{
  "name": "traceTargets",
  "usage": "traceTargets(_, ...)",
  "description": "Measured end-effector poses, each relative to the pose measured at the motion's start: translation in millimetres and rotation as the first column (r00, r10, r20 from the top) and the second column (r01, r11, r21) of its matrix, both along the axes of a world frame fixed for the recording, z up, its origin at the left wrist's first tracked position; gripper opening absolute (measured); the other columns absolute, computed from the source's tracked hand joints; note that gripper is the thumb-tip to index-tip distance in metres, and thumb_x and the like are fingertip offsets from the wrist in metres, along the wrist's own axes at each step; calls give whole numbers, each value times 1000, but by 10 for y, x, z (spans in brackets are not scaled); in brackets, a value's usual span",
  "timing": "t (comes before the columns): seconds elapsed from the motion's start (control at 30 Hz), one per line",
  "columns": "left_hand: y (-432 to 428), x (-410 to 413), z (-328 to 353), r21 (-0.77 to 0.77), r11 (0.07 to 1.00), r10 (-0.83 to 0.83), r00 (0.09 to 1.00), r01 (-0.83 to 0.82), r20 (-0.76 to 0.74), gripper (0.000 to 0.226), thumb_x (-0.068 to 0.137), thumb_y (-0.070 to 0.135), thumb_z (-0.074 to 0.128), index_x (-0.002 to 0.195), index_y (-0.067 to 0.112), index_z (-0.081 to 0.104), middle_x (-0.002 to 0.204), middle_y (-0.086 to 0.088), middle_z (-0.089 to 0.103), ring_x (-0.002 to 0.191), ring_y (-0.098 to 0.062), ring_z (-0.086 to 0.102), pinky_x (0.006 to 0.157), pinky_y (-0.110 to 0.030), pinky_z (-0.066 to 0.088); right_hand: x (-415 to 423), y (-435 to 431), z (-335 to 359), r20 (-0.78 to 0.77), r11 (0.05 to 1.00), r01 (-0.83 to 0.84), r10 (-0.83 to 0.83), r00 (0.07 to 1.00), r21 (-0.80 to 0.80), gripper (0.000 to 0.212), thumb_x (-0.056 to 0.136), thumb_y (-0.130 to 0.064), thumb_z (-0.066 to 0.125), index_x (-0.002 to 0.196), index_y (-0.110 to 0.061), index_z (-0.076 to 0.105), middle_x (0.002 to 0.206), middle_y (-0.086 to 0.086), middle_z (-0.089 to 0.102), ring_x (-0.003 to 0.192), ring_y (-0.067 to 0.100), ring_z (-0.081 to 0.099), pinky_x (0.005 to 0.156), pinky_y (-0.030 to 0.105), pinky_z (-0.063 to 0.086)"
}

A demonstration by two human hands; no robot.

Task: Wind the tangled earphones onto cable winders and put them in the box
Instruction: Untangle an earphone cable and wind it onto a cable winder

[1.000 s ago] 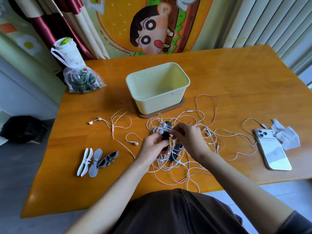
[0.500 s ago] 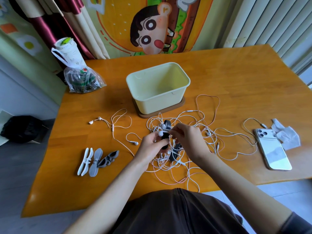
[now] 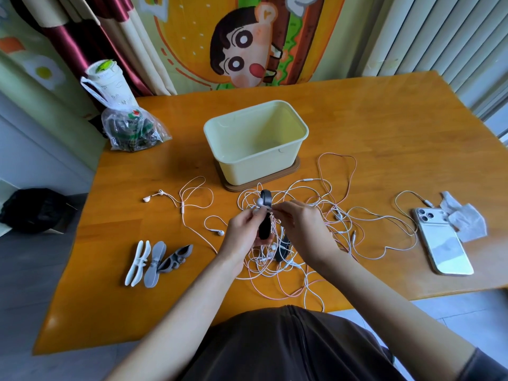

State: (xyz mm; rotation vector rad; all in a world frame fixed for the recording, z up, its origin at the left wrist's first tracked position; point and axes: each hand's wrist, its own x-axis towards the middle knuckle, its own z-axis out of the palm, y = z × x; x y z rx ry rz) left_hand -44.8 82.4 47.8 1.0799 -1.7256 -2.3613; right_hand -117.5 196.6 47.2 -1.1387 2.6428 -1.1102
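A black winder [image 3: 265, 226] is being gripped upright by the left hand [image 3: 243, 232], its lower end hidden. A cable [image 3: 271, 215] is being pinched against it by the right hand [image 3: 301, 228], the pinch itself barely visible. The earphones [image 3: 343, 215], tangled, are being partly covered by both hands, near of the box [image 3: 255, 149].

Dark brown short-sleeved shirt [image 3: 288, 350], bare forearms

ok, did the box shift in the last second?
No. The box stands in the same spot, judged against the table edge and the plastic bag.
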Motion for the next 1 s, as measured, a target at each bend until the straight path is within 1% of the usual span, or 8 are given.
traceTargets(0.1,-4,5,6,6,1000,-15,1000,15,-5,26,97,25,51,107,3,62,88,-14,62,70,-22,62,63,-28,57,22,-12,5,74,998,49,-46,996,-42,19,91,-6,57,108,-6,65,94,7,70,81,18,66,69,23,51)
traceTargets(0.17,0,5,15,36,999,-20,1000,20,-10,23,98,24,50,103,6,63,87,-11,64,69,-22,62,65,-30,56,16,-7,19,127,995,83,-75,989,-58,16,92,-9,58,107,-7,62,93,4,70,80,14,65,70,25,54)
traceTargets(0.27,2,-3,23,61,998,-23,1000,23,-5,22,99,22,47,100,7,63,85,-12,64,67,-24,62,68,-34,56,-1,8,41,117,994,66,-56,992,-83,7,89,-10,61,96,-8,65,87,0,68,75,11,62,68,19,50)
traceTargets(0.37,-4,-9,14,80,997,-22,1000,22,-2,27,98,25,50,109,2,60,86,-13,62,70,-25,63,73,-39,56,-24,14,47,61,997,36,-32,998,-62,10,87,-9,64,96,-10,68,90,-1,65,77,11,62,70,20,52)
traceTargets(0.53,-8,14,27,138,990,-5,998,13,-60,19,96,19,53,104,5,63,85,-10,61,75,-22,62,72,-36,58,-34,-3,61,61,998,37,-34,998,-50,13,88,-11,62,100,-10,67,95,-3,62,79,9,58,71,18,51)
traceTargets(0.77,-16,29,19,69,997,-21,998,25,-62,12,87,11,64,99,11,65,82,-8,65,69,-20,64,72,-34,58,-16,-21,68,86,996,48,-41,995,-76,13,87,-10,64,99,-9,67,96,-1,63,80,5,57,70,5,45)
traceTargets(0.87,-29,35,8,85,996,-10,999,13,-41,13,86,13,65,99,11,65,81,-8,65,71,-21,64,71,-33,57,-14,-9,79,56,997,24,-21,998,-67,14,86,-9,65,100,-8,69,96,1,64,79,8,59,71,10,48)
traceTargets(1.0,-22,37,25,177,984,27,999,-21,-28,15,89,21,61,97,9,66,82,-10,63,72,-21,63,71,-33,57,-6,4,90,-27,998,-30,29,999,-58,14,86,-6,64,99,-9,69,92,4,63,78,17,63,68,30,56)
